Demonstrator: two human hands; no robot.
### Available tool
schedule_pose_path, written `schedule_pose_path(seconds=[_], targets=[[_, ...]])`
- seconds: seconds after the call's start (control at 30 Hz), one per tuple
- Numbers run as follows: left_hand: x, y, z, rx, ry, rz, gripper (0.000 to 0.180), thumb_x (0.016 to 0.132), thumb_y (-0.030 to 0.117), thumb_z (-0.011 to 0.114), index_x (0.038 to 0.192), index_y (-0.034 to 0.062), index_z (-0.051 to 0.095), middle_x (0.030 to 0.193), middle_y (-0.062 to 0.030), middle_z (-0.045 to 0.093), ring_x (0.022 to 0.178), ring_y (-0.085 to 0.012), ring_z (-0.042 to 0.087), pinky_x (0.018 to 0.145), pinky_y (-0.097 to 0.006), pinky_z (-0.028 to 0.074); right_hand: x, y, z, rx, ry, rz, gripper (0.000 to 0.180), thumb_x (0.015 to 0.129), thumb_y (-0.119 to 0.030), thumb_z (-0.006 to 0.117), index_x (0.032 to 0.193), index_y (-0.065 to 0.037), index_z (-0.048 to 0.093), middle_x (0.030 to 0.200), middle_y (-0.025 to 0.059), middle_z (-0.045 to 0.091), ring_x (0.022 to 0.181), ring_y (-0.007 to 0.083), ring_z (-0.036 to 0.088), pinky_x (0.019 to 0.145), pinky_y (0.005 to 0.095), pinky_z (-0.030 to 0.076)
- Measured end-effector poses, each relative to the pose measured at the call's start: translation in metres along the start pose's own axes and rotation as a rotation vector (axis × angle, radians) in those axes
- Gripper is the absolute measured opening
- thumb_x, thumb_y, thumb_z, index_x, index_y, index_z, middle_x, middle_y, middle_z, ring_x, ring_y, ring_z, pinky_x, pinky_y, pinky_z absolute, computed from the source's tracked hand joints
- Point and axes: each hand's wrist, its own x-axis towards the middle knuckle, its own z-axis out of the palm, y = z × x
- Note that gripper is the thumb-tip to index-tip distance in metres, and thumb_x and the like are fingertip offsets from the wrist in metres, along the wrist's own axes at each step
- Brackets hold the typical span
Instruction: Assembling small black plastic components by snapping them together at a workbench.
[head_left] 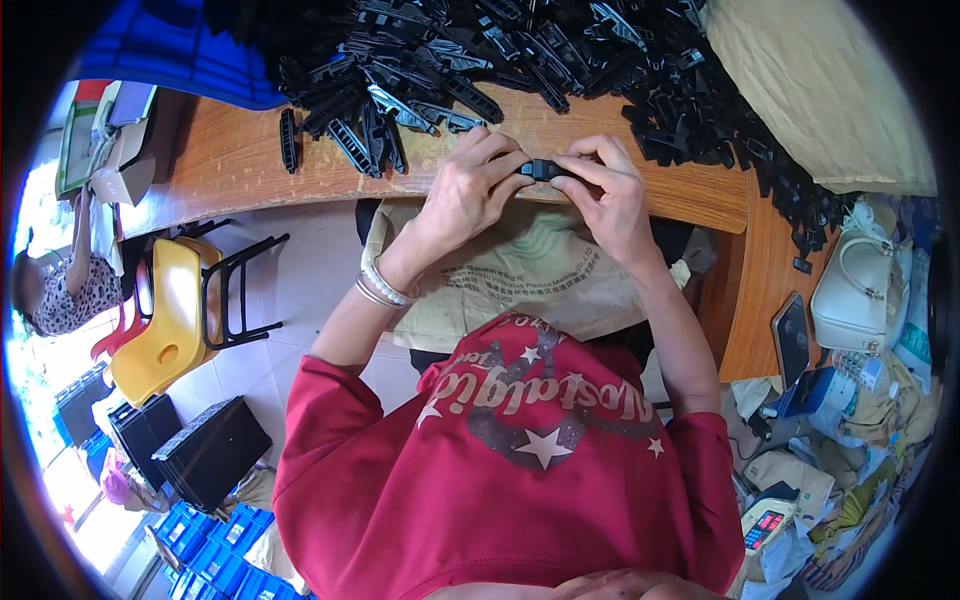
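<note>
Between my two hands, just over the near edge of the wooden table, is a small black plastic part (pixel 541 170). My left hand (pixel 470 187) pinches its left end with thumb and fingertips. The right end is gripped the same way by my right hand (pixel 608 190). My fingers cover both ends, so only the middle of the part shows. Beyond my hands lies a heap of long black plastic pieces (pixel 400 60), some with ladder-like slots. Smaller black pieces (pixel 665 125) are piled to the right of it.
A blue bin (pixel 180 60) stands at the far left of the table (pixel 230 165), a beige sack (pixel 820 90) at the far right. On the right side are a phone (pixel 790 340) and a white handbag (pixel 852 295). A yellow chair (pixel 165 320) and another person (pixel 75 285) are at left.
</note>
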Motion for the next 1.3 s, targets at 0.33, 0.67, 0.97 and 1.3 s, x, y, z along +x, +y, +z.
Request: schedule_pose_path(seconds=[0.33, 0.67, 0.97, 1.3], targets=[[0.027, -0.005, -0.04, 0.437, -0.047, 0.089, 0.036, 0.073, 0.001, 0.067, 0.109, -0.002, 0.063, 0.106, -0.0138, 0.057, 0.094, -0.0298, 0.057, 0.079, -0.038, 0.05, -0.03, 0.008, -0.043, -0.198, 0.246, 0.031, 0.019, 0.084, 0.005, 0.064, 0.102, 0.0, 0.07, 0.099, 0.011, 0.062, 0.087, 0.0229, 0.063, 0.072, 0.0312, 0.05], [0.057, -0.01, -0.036, 0.817, -0.336, 0.11, 0.033, 0.071, 0.0, 0.062, 0.104, -0.0013, 0.063, 0.105, -0.0118, 0.056, 0.097, -0.0271, 0.054, 0.085, -0.033, 0.047, 0.0, 0.039, -0.054, -0.669, 0.333, -0.062, 0.021, 0.082, 0.001, 0.066, 0.103, -0.002, 0.069, 0.098, 0.0101, 0.059, 0.086, 0.0278, 0.059, 0.076, 0.0375, 0.047], [0.048, 0.009, -0.015, 0.594, -0.187, 0.395, 0.02, 0.068, 0.005, 0.06, 0.087, 0.0008, 0.059, 0.091, -0.0105, 0.055, 0.088, -0.0246, 0.054, 0.074, -0.034, 0.046, 0.004, 0.02, -0.017, -0.67, 0.402, -0.202, 0.018, 0.077, -0.007, 0.074, 0.093, -0.002, 0.069, 0.093, 0.0085, 0.058, 0.083, 0.0258, 0.056, 0.071, 0.0378, 0.041], [0.054, -0.001, 0.003, -0.134, -0.478, -0.016, 0.014, 0.085, 0.004, 0.063, 0.096, -0.0008, 0.069, 0.092, -0.013, 0.062, 0.091, -0.0317, 0.059, 0.079, -0.039, 0.048, 0.007, 0.022, -0.011, -0.393, 0.354, -0.04, 0.009, 0.083, -0.003, 0.067, 0.091, -0.002, 0.063, 0.095, 0.0112, 0.061, 0.088, 0.0299, 0.056, 0.079, 0.0399, 0.044]])
